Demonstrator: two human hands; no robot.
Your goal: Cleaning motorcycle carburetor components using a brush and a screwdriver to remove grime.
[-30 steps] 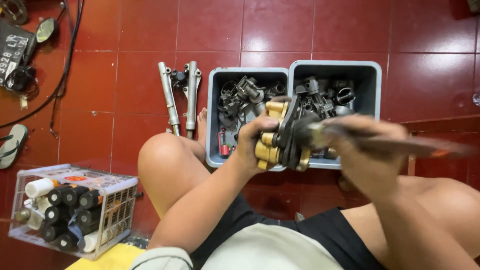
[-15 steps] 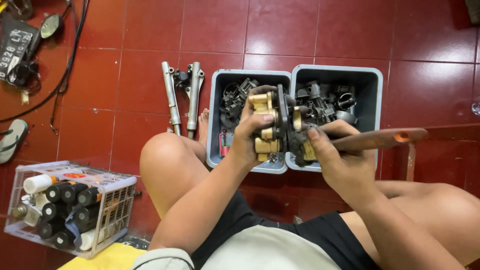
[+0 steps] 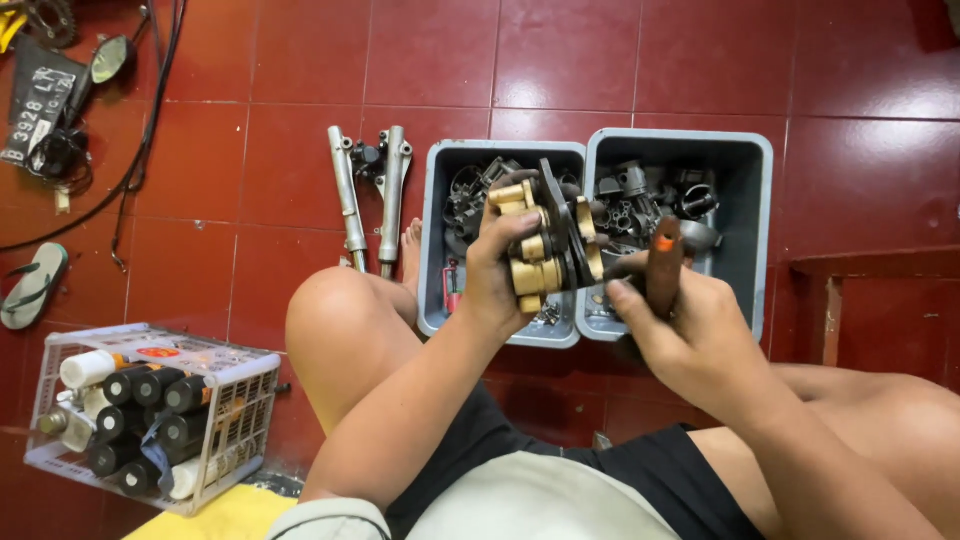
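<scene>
Currently our left hand [image 3: 495, 275] grips the gold caliper [image 3: 545, 245] above 2 grey bins [image 3: 750, 200]; our right hand [image 3: 680, 320] closes on a tool [image 3: 663, 265]. Caliper looks assembled; work seems unfinished.

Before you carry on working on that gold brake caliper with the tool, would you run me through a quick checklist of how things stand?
1. Left hand grips the gold brake caliper firmly: ok, fingers wrap its body.
2. Right hand holds the brown-handled tool: ok, fist closed round the handle.
3. Tool tip seated on the caliper: cannot tell, the tip is hidden behind the part.
4. Caliper held over the grey bins, so dropped bits fall inside: ok.
5. Bare foot away from the work: not ok, it lies beside the left bin, near the fork tubes.
</scene>
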